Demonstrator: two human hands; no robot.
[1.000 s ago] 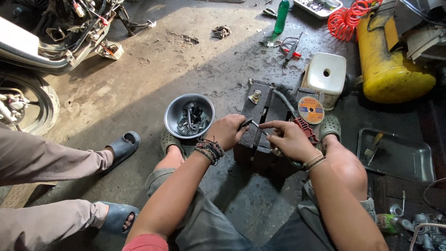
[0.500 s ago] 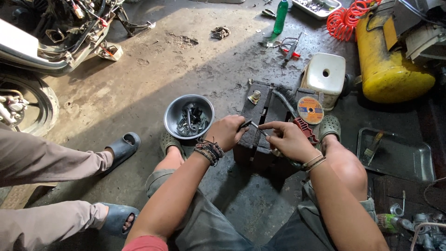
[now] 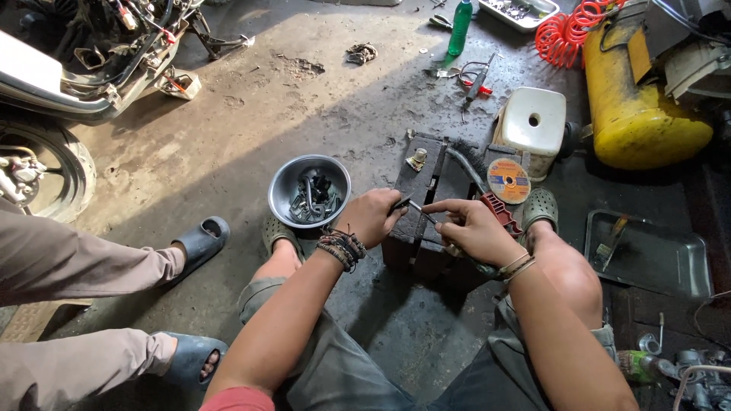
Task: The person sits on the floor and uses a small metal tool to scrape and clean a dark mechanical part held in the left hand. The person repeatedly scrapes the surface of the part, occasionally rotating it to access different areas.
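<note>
From up here I look down on my two hands meeting over a dark, grimy block (image 3: 422,202) that stands on the concrete floor (image 3: 228,144) between my feet; my left hand (image 3: 371,217) is curled shut, its grip closed around the dark handle end of a slim tool (image 3: 411,208), and my right hand (image 3: 472,228) pinches the other end, forefinger stretched out along it, so that grip is closed on the same piece; whether it is one tool or two parts being joined is too small for me to tell; the thing sits just above the near top edge of the block, right between the two hands, its long axis running roughly left to right with a slight tilt down toward the right hand; both hands touch it, neither one clearly nearer; a red-handled tool (image 3: 499,211) lies just behind my right hand on the block; a small metal fitting (image 3: 416,159) rests on the far end of the block, well apart from my fingers; a steel bowl (image 3: 309,190) of metal parts sits on the floor just left of my left hand; a cutting disc (image 3: 508,180) lies beyond the right hand beside a white plastic stool (image 3: 531,125); a yellow tank (image 3: 640,103) lies further right; another person's legs (image 3: 84,266) and sandals are at far left.
</note>
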